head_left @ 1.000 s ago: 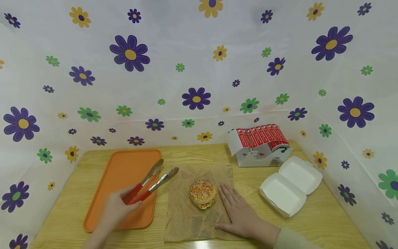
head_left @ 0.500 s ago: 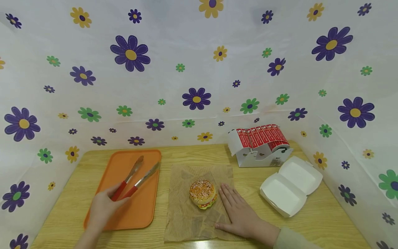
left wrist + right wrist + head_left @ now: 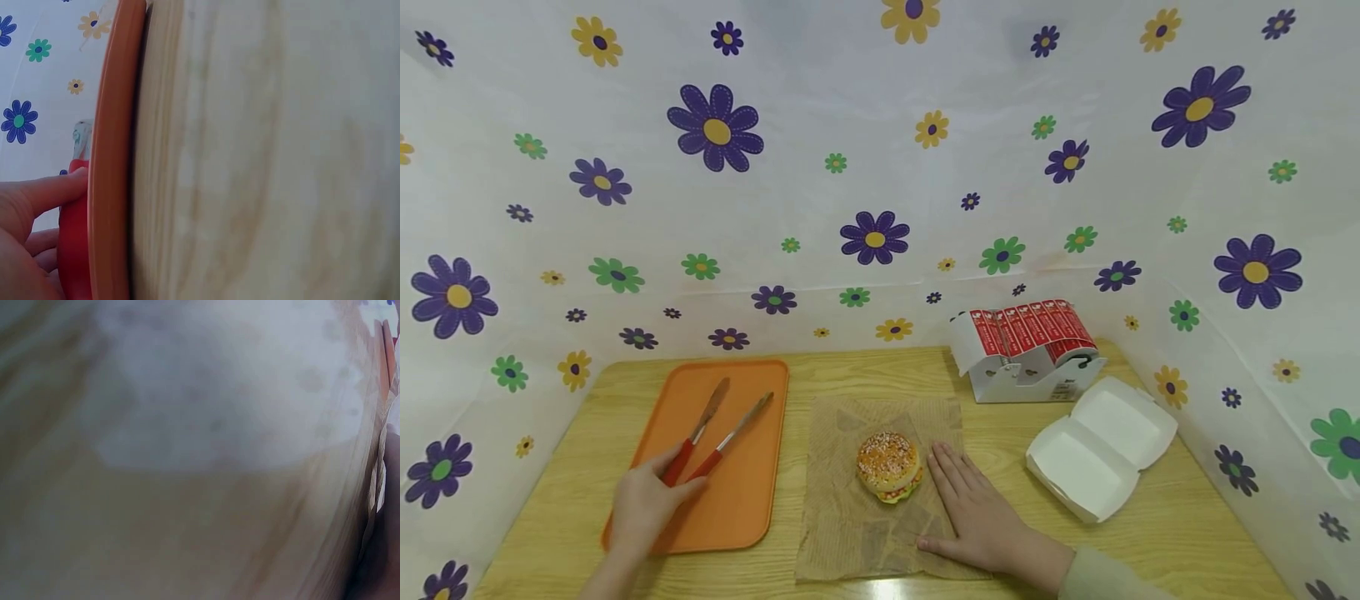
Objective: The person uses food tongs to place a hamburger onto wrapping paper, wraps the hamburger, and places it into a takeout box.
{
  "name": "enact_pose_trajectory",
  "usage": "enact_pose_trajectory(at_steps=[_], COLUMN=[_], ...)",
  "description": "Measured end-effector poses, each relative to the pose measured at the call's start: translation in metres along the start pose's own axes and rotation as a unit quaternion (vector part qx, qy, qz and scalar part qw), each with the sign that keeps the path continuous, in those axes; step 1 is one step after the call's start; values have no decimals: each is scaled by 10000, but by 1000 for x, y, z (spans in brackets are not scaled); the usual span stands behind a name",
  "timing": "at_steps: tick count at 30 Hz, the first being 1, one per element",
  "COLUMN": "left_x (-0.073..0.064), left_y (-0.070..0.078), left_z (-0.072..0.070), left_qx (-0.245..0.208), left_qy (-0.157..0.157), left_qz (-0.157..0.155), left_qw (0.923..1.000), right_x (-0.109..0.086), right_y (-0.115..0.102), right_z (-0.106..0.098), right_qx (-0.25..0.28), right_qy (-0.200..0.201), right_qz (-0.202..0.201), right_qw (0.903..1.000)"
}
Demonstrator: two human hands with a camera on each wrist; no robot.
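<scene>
My left hand (image 3: 643, 504) holds a pair of metal tongs (image 3: 730, 437) by the red handles, low over the orange tray (image 3: 745, 508). The tongs' arms are spread apart with nothing between them. In the left wrist view, the thumb lies on a red handle (image 3: 75, 244) behind the tray's rim. My right hand (image 3: 977, 517) rests flat, fingers straight, on the right side of a sheet of brown printed paper (image 3: 842, 542). A sesame-bun burger (image 3: 888, 467) sits on that paper, left of the right fingertips. The right wrist view shows mostly blurred tabletop.
A white hinged takeaway box (image 3: 1101, 450) lies open right of the paper. Behind it stands a white dispenser box (image 3: 1026, 354) with red-labelled rolls. The wooden table (image 3: 850, 367) ends at a flowered sheet (image 3: 805, 200) at the back and sides.
The left hand has carried the tongs leftward from beside the paper and lowered them over the orange tray. My right hand, the burger and the paper have stayed in place.
</scene>
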State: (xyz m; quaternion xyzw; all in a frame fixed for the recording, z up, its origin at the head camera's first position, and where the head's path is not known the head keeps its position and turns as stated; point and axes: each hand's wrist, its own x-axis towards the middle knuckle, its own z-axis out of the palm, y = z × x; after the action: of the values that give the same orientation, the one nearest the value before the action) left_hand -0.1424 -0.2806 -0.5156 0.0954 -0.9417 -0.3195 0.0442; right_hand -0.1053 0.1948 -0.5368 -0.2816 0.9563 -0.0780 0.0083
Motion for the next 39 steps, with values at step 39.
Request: enact_pose_trajectory(at_steps=[39], left_x=[26], left_y=[65], left_z=[18], left_qx=[-1750], left_qy=[239], left_qz=[498], left_qw=[9830], right_x=[-1], right_y=[3], right_z=[3], right_qx=[121], right_qy=[-138], right_qz=[119], right_qw=[9998])
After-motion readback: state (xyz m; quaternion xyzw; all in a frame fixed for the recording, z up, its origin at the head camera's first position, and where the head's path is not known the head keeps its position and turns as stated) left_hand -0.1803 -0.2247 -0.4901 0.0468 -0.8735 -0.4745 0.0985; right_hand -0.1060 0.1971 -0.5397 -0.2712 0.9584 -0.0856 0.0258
